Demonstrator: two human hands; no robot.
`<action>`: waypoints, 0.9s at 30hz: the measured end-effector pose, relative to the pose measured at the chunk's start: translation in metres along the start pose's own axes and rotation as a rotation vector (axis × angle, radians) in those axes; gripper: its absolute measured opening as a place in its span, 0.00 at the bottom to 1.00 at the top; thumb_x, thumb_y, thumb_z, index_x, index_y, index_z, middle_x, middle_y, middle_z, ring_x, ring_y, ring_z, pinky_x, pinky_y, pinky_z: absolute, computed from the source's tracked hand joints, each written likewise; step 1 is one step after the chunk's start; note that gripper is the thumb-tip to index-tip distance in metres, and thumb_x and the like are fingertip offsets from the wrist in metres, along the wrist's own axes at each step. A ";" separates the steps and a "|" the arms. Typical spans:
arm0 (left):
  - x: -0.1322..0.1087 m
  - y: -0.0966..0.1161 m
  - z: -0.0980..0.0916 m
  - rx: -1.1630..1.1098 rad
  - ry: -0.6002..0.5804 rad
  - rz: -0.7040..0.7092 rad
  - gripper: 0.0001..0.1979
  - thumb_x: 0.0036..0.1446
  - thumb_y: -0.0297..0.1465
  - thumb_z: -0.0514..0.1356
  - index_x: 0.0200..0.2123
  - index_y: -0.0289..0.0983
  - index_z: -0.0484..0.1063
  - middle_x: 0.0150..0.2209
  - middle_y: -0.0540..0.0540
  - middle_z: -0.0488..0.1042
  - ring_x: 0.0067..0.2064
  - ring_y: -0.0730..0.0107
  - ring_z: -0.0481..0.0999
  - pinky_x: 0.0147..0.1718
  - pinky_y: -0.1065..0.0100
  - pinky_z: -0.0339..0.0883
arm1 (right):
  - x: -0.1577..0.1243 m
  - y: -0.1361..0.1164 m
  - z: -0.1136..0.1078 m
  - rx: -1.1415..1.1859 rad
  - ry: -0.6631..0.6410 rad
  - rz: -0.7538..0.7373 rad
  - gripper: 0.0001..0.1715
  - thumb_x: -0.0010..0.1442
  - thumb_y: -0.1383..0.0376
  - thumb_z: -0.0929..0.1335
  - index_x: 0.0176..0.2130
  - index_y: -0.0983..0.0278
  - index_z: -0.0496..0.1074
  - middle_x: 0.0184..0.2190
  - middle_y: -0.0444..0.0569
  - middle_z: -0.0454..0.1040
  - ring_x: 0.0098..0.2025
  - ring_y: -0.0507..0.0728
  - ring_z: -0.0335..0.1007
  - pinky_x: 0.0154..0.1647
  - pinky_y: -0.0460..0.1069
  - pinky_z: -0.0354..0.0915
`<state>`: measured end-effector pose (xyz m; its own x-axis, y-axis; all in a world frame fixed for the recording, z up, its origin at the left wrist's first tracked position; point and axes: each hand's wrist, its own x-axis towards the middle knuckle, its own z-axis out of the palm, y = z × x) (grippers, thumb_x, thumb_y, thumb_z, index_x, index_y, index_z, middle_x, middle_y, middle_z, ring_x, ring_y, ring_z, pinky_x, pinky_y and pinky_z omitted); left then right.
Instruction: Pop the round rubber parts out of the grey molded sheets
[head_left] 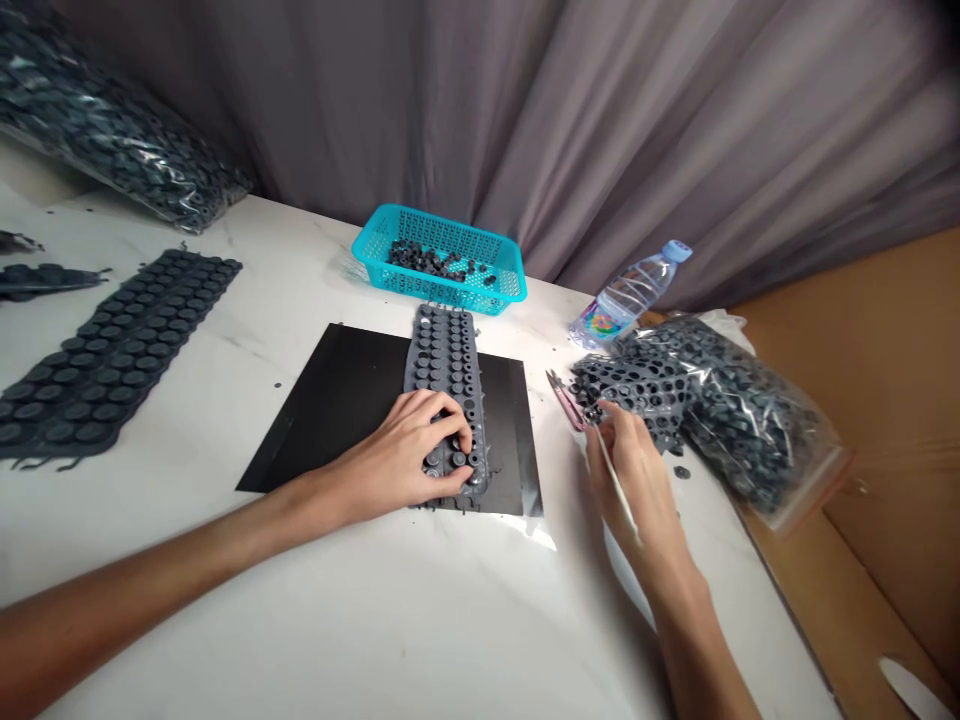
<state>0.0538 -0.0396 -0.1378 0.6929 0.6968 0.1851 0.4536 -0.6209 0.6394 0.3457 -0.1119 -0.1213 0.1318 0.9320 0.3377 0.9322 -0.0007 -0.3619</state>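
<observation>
A grey rubber strip [445,362] studded with round buttons lies lengthwise on a black mat [341,400]. My left hand [409,455] rests on the strip's near end, fingers curled and pressing on the buttons there. My right hand [628,470] is to the right of the mat, closed on a thin white stick [616,485] that points back toward my wrist. Its fingertips touch the edge of a punched-out grey rubber web [637,388]. Small pink-handled snips [562,398] lie just left of that hand.
A teal basket [442,262] with loose grey parts stands behind the mat. A water bottle [626,295] lies beside a plastic bag [750,420] of grey scraps at the table's right edge. More button strips [112,350] and another filled bag [112,130] lie at the left.
</observation>
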 end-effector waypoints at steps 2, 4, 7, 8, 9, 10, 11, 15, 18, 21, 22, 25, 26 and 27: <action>0.002 -0.001 -0.003 -0.006 -0.009 0.002 0.07 0.61 0.36 0.63 0.42 0.43 0.72 0.49 0.48 0.69 0.57 0.59 0.65 0.60 0.56 0.57 | 0.000 -0.011 0.001 0.136 -0.075 0.005 0.23 0.72 0.57 0.63 0.62 0.61 0.61 0.43 0.52 0.73 0.40 0.59 0.71 0.43 0.55 0.69; 0.005 -0.002 -0.006 -0.008 -0.001 0.011 0.06 0.65 0.37 0.60 0.42 0.43 0.72 0.49 0.47 0.69 0.56 0.60 0.66 0.60 0.56 0.57 | -0.002 -0.029 0.002 0.306 -0.203 -0.037 0.20 0.71 0.58 0.65 0.59 0.61 0.64 0.41 0.50 0.74 0.37 0.57 0.72 0.41 0.52 0.69; 0.006 0.000 -0.009 0.015 0.035 0.051 0.08 0.67 0.39 0.58 0.43 0.42 0.72 0.49 0.46 0.69 0.55 0.60 0.67 0.60 0.55 0.58 | -0.008 -0.054 0.001 0.478 -0.359 -0.176 0.10 0.71 0.61 0.67 0.49 0.62 0.71 0.39 0.48 0.75 0.37 0.54 0.71 0.40 0.49 0.69; 0.006 0.001 -0.010 0.035 0.048 0.078 0.08 0.66 0.39 0.59 0.43 0.42 0.72 0.49 0.45 0.69 0.56 0.59 0.67 0.59 0.54 0.58 | -0.009 -0.060 0.000 0.506 -0.388 -0.219 0.07 0.71 0.62 0.67 0.47 0.62 0.72 0.38 0.48 0.75 0.37 0.54 0.71 0.40 0.48 0.69; 0.005 0.002 -0.010 0.061 0.060 0.109 0.09 0.64 0.39 0.61 0.43 0.41 0.72 0.50 0.45 0.69 0.56 0.58 0.66 0.60 0.54 0.57 | -0.011 -0.063 -0.001 0.524 -0.417 -0.256 0.06 0.71 0.63 0.67 0.45 0.62 0.72 0.38 0.48 0.75 0.37 0.54 0.71 0.40 0.48 0.69; 0.003 0.003 -0.010 0.090 0.066 0.143 0.10 0.62 0.38 0.62 0.43 0.41 0.71 0.50 0.45 0.69 0.57 0.57 0.66 0.61 0.53 0.56 | -0.011 -0.064 -0.001 0.535 -0.437 -0.288 0.05 0.70 0.64 0.67 0.44 0.62 0.73 0.39 0.48 0.75 0.38 0.54 0.71 0.41 0.48 0.69; 0.002 0.004 -0.010 0.119 0.069 0.176 0.10 0.60 0.38 0.64 0.43 0.41 0.71 0.49 0.45 0.69 0.57 0.57 0.66 0.62 0.51 0.54 | -0.011 -0.063 -0.002 0.540 -0.453 -0.315 0.05 0.70 0.64 0.68 0.45 0.62 0.73 0.39 0.48 0.76 0.39 0.54 0.72 0.42 0.48 0.69; -0.005 0.008 -0.006 0.177 0.071 0.221 0.07 0.59 0.33 0.64 0.41 0.40 0.72 0.47 0.45 0.70 0.55 0.57 0.67 0.64 0.50 0.51 | -0.007 -0.056 -0.001 0.520 -0.477 -0.415 0.05 0.70 0.65 0.68 0.45 0.62 0.74 0.40 0.50 0.76 0.42 0.56 0.73 0.44 0.50 0.69; -0.008 0.010 -0.003 0.165 0.081 0.188 0.07 0.60 0.31 0.63 0.42 0.40 0.72 0.46 0.46 0.70 0.53 0.59 0.68 0.61 0.52 0.55 | -0.006 -0.055 0.000 0.493 -0.465 -0.468 0.06 0.71 0.64 0.67 0.45 0.63 0.74 0.39 0.51 0.77 0.41 0.57 0.74 0.44 0.51 0.70; -0.009 0.010 -0.003 0.159 0.079 0.158 0.06 0.61 0.32 0.62 0.43 0.40 0.73 0.46 0.46 0.70 0.53 0.60 0.68 0.59 0.53 0.57 | -0.006 -0.058 0.000 0.460 -0.455 -0.482 0.07 0.72 0.63 0.66 0.45 0.63 0.74 0.39 0.52 0.77 0.42 0.57 0.74 0.44 0.50 0.70; -0.009 0.010 -0.002 0.160 0.080 0.150 0.06 0.62 0.32 0.62 0.43 0.40 0.73 0.46 0.46 0.70 0.52 0.60 0.68 0.59 0.53 0.58 | -0.006 -0.059 0.000 0.448 -0.451 -0.488 0.07 0.72 0.64 0.66 0.44 0.63 0.74 0.39 0.52 0.78 0.42 0.57 0.74 0.44 0.50 0.70; -0.010 0.010 -0.001 0.156 0.069 0.135 0.06 0.62 0.32 0.62 0.43 0.41 0.74 0.47 0.46 0.70 0.52 0.60 0.68 0.58 0.54 0.59 | -0.006 -0.060 -0.001 0.410 -0.443 -0.512 0.08 0.72 0.64 0.65 0.45 0.62 0.74 0.39 0.52 0.78 0.41 0.57 0.74 0.44 0.50 0.71; -0.010 0.010 -0.001 0.152 0.066 0.133 0.06 0.62 0.32 0.62 0.43 0.41 0.74 0.47 0.47 0.70 0.52 0.60 0.68 0.58 0.54 0.59 | -0.006 -0.060 -0.001 0.398 -0.439 -0.517 0.08 0.72 0.64 0.65 0.45 0.62 0.74 0.38 0.52 0.78 0.41 0.57 0.74 0.44 0.50 0.71; -0.010 0.010 0.000 0.147 0.062 0.129 0.06 0.62 0.32 0.62 0.43 0.41 0.74 0.47 0.47 0.71 0.52 0.60 0.68 0.58 0.55 0.59 | -0.006 -0.059 -0.001 0.386 -0.439 -0.521 0.09 0.73 0.64 0.64 0.45 0.62 0.74 0.38 0.52 0.78 0.41 0.57 0.75 0.44 0.50 0.71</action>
<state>0.0517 -0.0524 -0.1329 0.7166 0.6262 0.3072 0.4432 -0.7489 0.4928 0.2901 -0.1175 -0.1007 -0.5112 0.8356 0.2012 0.6435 0.5273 -0.5548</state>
